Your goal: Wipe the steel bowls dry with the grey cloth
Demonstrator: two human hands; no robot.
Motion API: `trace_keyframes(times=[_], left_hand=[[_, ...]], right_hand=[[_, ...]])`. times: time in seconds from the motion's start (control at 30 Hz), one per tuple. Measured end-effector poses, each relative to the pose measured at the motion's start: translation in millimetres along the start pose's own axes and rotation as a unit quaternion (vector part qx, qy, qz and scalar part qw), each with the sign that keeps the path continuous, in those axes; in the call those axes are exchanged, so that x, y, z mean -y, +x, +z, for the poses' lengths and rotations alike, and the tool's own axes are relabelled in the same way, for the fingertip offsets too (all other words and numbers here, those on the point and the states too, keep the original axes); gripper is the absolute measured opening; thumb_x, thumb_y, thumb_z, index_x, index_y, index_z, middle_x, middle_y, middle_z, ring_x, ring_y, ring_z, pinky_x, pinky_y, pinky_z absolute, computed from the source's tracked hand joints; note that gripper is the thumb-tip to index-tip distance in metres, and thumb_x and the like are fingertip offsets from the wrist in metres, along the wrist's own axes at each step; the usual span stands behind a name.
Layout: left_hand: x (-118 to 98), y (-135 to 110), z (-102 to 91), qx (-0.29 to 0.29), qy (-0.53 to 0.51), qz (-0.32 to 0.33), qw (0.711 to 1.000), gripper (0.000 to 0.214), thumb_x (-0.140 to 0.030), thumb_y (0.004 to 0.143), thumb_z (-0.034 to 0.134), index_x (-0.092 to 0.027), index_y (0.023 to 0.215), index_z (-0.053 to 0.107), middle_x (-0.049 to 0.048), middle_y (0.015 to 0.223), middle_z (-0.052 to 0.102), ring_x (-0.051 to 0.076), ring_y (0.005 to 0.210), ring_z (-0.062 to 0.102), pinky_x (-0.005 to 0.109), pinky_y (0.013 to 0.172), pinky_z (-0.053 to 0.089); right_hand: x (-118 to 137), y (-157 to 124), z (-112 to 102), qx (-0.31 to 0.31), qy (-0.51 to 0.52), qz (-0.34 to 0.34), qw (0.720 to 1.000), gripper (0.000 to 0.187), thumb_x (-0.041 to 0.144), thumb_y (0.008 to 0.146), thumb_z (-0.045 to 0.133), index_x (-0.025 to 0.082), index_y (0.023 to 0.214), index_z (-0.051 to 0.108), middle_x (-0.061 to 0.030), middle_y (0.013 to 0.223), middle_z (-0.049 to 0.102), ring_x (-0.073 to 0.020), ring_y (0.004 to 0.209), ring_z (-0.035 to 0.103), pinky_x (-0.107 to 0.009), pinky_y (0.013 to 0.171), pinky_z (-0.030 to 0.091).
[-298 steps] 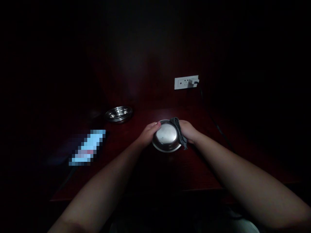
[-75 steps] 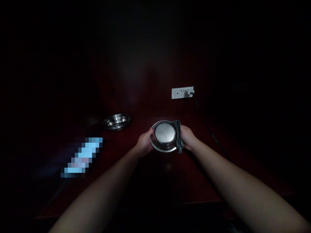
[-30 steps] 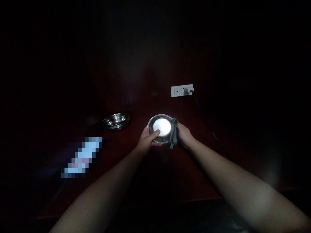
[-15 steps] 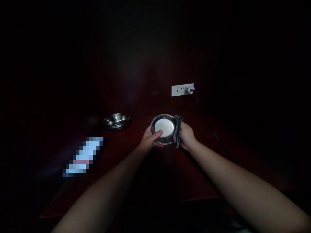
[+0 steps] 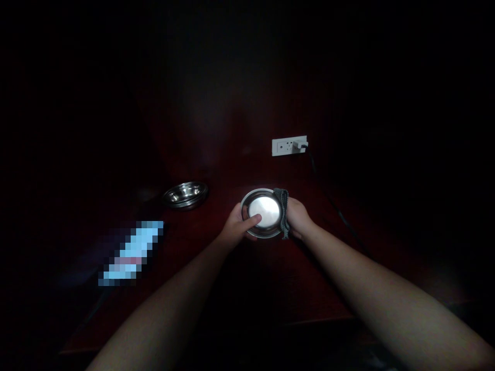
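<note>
1. Round metal bowl [image 5: 266,208], without a long axis. Lies directly between left hand [image 5: 234,226] and right hand [image 5: 299,216]; neither hand clearly nearer. Faces hollow side toward the viewer. Stands back from the near edge of the dark red table [image 5: 301,288], apparently raised above it; contact beneath too dark to tell.

2. Left hand. Closed on the left side of the bowl: thumb across the rim, tip on the inner floor, other fingers mostly hidden underneath.

3. Right hand. Closed on a folded grey cloth [image 5: 284,214], pressing it to the right side of the bowl; fingers mostly hidden behind the cloth.

4. Grey cloth. Wraps over the right rim, long axis running far to near, loose end hanging at the near side.

5. Lit screen [image 5: 133,252], pixelated, content unreadable. Lies slantwise toward the left edge of the table, well apart from both hands.

6. Nested bowls [image 5: 185,196], metal, hollow side up, count unclear. Rest toward the far left corner, beyond the screen.

7. Black cable [image 5: 341,213]. Runs down along the right side.

8. White wall socket [image 5: 281,147], with plug [image 5: 300,145] inserted. Sits above the far edge.
</note>
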State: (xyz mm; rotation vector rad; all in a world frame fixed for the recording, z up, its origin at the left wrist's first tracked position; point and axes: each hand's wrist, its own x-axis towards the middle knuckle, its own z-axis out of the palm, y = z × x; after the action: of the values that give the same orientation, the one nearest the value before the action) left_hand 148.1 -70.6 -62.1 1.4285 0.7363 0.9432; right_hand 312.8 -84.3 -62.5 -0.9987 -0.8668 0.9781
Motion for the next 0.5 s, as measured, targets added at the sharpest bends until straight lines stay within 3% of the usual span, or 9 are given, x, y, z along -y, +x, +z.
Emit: trace_keyframes(times=[0.23,0.4,0.5], left_hand=[[3,-2,-1.4,0.029,0.029,0.009,0.999,0.06,-0.04,0.067,0.07,-0.017,0.114,0.04,0.0056,0.094,0.058,0.015,0.06,0.062,0.02,0.035,0.046],[13,1,0.5,-0.034,0.038,0.069,0.996,0.058,-0.04,0.069,0.069,-0.019,0.115,0.04,0.0057,0.1,0.056,0.012,0.066,0.06,0.018,0.04,0.046],[16,4,2.6,-0.048,-0.008,0.053,0.997,0.057,-0.039,0.069,0.07,-0.019,0.114,0.04,0.0065,0.102,0.058,0.014,0.074,0.062,0.022,0.051,0.051]], right_hand=[[6,-4,-3,0.027,-0.025,0.019,0.999,0.039,0.053,0.068,0.064,0.015,0.067,0.066,-0.0054,0.06,0.068,-0.0167,0.055,0.061,-0.026,0.054,0.046],[3,1,-2,-0.004,0.01,-0.013,1.0,0.034,0.05,0.07,0.063,0.017,0.066,0.066,-0.0026,0.061,0.068,-0.0155,0.056,0.06,-0.025,0.055,0.046],[1,4,-3,-0.049,0.04,-0.032,0.997,0.03,0.048,0.072,0.062,0.017,0.068,0.066,-0.0019,0.062,0.069,-0.0159,0.058,0.06,-0.026,0.058,0.047]])
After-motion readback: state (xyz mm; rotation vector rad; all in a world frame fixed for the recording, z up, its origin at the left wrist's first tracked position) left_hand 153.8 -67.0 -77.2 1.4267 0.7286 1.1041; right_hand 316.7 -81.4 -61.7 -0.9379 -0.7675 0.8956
